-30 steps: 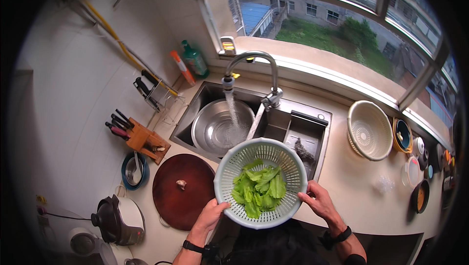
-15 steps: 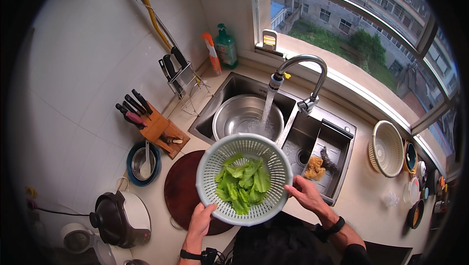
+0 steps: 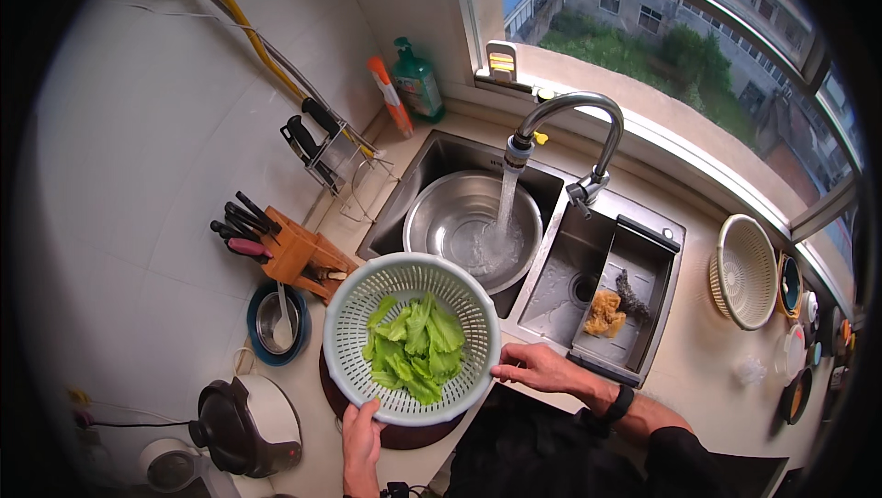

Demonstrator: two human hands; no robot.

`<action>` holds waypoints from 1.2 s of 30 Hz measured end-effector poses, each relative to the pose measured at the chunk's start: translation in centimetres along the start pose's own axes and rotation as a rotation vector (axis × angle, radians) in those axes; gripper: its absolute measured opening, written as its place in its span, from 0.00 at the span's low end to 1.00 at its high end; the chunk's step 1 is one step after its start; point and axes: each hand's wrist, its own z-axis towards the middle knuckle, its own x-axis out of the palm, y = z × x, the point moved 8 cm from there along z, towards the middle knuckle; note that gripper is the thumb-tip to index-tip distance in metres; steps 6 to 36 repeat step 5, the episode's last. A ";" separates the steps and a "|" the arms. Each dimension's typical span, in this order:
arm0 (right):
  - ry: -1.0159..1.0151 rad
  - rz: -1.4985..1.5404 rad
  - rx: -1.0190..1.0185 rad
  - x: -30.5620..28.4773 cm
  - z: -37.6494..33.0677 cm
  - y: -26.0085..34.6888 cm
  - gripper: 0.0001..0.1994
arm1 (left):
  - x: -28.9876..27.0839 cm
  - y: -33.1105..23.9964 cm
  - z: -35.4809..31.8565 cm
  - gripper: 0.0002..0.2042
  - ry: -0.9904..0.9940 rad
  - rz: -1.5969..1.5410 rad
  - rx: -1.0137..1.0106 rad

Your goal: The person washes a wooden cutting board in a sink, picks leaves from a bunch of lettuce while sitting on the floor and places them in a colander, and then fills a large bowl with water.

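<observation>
A pale grey plastic colander [image 3: 338, 356] with green lettuce leaves [image 3: 418, 342] in it is over a dark red-brown round board [image 3: 418, 436], hiding most of it. My left hand [image 3: 361, 438] grips the colander's near rim, thumb on top. At its right rim are the fingertips of my right hand [image 3: 542, 371], thumb against the edge; its other fingers are partly hidden. Beyond the colander, a steel basin [image 3: 432, 213] sits in the left sink bowl. Water runs into it from the curved faucet [image 3: 574, 103].
The right sink bowl [image 3: 556, 287] holds a draining tray with a yellow-brown scrubber [image 3: 604, 314] and a dark scourer [image 3: 632, 294]. A knife block [image 3: 299, 254], a blue bowl [image 3: 280, 351] and a lidded cooker [image 3: 248, 424] stand left. A cream basket [image 3: 744, 273] is at right.
The colander with the lettuce has moved left, away from the sink, and now covers more of the round board. Both hands have moved left with it. Water keeps running into the basin.
</observation>
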 end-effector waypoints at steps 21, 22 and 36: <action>-0.043 0.108 0.053 -2.4 0.2 -1.2 0.16 | 2.4 -0.3 1.3 0.21 0.064 0.036 -0.023; -0.043 0.108 0.053 -2.4 0.2 -1.2 0.16 | 2.4 -0.3 1.3 0.21 0.064 0.036 -0.023; -0.043 0.108 0.053 -2.4 0.2 -1.2 0.16 | 2.4 -0.3 1.3 0.21 0.064 0.036 -0.023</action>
